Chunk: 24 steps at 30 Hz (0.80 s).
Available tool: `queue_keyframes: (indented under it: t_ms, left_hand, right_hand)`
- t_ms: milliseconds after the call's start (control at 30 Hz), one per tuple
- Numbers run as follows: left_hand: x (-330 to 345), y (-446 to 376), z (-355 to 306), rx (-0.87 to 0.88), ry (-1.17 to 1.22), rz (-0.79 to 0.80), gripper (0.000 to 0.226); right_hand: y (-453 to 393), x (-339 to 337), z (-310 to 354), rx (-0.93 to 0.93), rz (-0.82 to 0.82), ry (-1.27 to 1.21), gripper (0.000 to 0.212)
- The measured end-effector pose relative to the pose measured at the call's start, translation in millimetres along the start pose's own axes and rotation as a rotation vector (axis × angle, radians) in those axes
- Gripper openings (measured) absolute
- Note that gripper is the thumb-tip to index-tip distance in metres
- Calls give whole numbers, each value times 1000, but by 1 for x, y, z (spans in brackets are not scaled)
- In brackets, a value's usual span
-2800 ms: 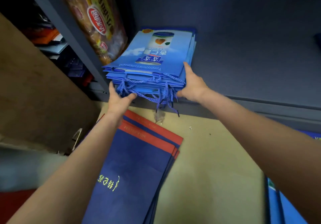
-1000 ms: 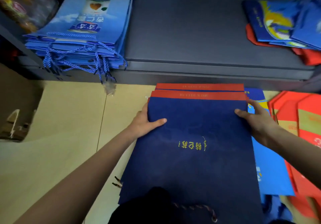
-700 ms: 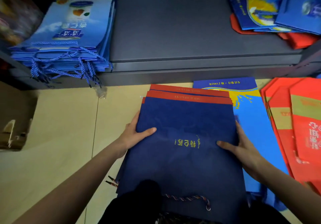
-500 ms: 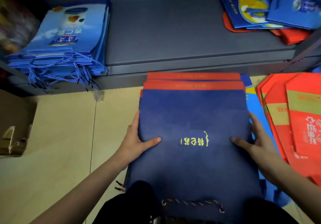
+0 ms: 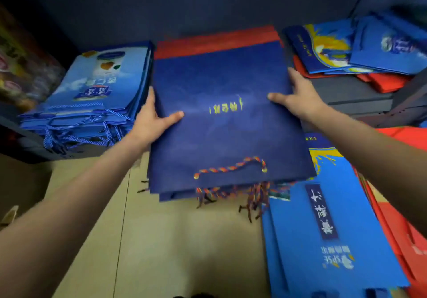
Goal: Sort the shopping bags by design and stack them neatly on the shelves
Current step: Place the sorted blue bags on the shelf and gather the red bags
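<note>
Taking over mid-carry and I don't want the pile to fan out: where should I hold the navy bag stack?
By its two long side edges, near mid-length, one hand from each side, as the left hand and right hand do now. The navy bag stack is flat, wide and loose; its handle cords dangle at the near end, so they are a poor hold.

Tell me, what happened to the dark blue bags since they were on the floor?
Both hands, left hand and right hand, lifted the navy bag stack off the floor and carried it forward toward the shelf, beside the light blue bag stack. That light blue stack stayed put.
</note>
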<state>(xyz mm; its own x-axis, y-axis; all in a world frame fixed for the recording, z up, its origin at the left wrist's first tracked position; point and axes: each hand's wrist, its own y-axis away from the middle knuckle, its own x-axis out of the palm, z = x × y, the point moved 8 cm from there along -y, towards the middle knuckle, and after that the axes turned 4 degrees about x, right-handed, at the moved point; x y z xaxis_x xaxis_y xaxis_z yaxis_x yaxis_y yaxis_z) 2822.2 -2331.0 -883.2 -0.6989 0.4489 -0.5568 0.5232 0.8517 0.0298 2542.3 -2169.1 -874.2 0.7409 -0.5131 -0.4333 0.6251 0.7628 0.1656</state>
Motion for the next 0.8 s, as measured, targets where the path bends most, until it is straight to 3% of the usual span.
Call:
queue_keyframes:
  t_ms: [133,300,400,533,600,667,733,800]
  left_hand:
    - [-22,-34,-19,12,-379,-75,83]
    - [18,19,-11,19,-603,407,123]
    - [35,62,3,75,-950,499,123]
    - [59,78,4,321,-1322,308,123]
    - [68,74,3,419,-1366,205,119]
    - [73,67,7,456,-1358,211,115]
    - [71,63,12,486,-1381,224,116]
    - [62,55,3,558,-1399,129,118]
  right_hand:
    - [-37,34,-7,84,97,220,71]
    - [33,26,-33,116,251,177,102]
    - [65,27,-41,25,336,375,114]
    - [73,53,-48,3,320,633,120]
    - [68,61,-52,44,250,744,118]
    - [62,66,-51,29,199,789,115]
    - [56,69,-50,34,218,768,114]
    - [48,62,-37,0,210,758,112]
